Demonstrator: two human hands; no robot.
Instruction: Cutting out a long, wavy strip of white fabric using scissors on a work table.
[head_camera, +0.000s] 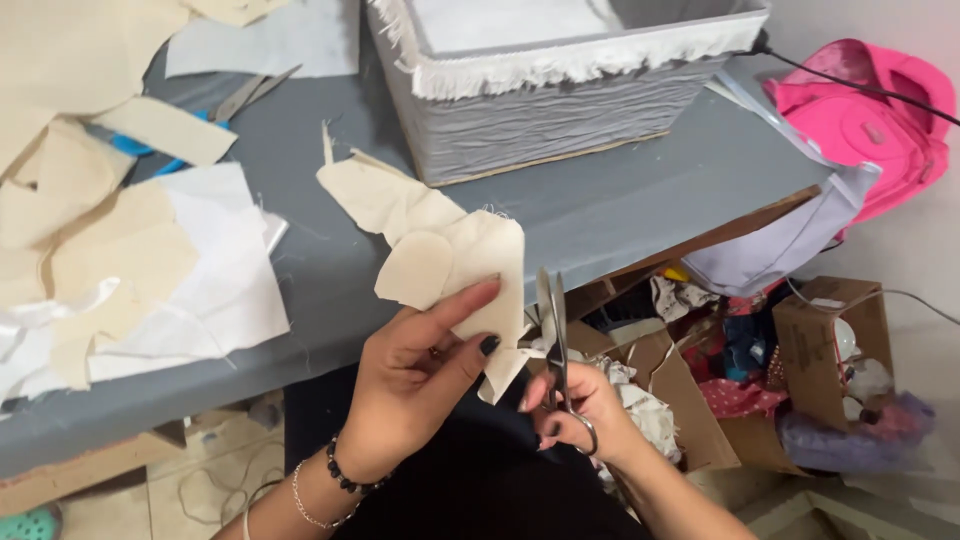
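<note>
My left hand (415, 375) pinches the cream cloth (455, 265) above the grey surface (620, 200). My right hand (575, 410) is closed around the scissors (553, 330), blades up beside the cloth.

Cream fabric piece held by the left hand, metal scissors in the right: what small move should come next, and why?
Probably close the blades. The left hand pinches the cream fabric piece taut, and the right hand holds the metal scissors upright at its right edge.
</note>
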